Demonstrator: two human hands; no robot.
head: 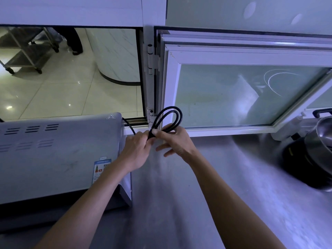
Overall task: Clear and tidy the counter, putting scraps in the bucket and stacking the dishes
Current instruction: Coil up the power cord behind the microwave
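Two bare forearms reach in from 6 o'clock over a brushed steel counter [215,177], its dull grey surface streaked with a fine grain. At centre the hands meet around a black cord [170,115], smooth and rubbery, doubled into a rounded loop that stands up toward 12 o'clock. The left hand [135,151] is curled closed, its fingers wrapped on the gathered lower end of the cord. The right hand [175,139] pinches the cord's neck between thumb and forefinger, just where the loop begins, while its other fingers hang loosely spread below. The two hands touch at the cord. At 9 o'clock sits a boxy oven [53,155] of matte grey sheet metal, its top cut with rows of short vent slots, a triangular hot-surface mark at its far corner and a colourful energy label near the left wrist; the cord runs out from behind its far right edge. At 3 o'clock a round black cooker [301,159] holds a shiny steel pot [321,139] with a curved, polished wall. Beyond the hands, a white-framed window [233,94] with pale frosted glass stands hinged open. Farther off at 10 o'clock, through the opening, lie glossy cream floor tiles [59,94], a wheeled steel rack [23,53] and a curved marble-patterned wall. No bucket, scraps or dishes are in view.
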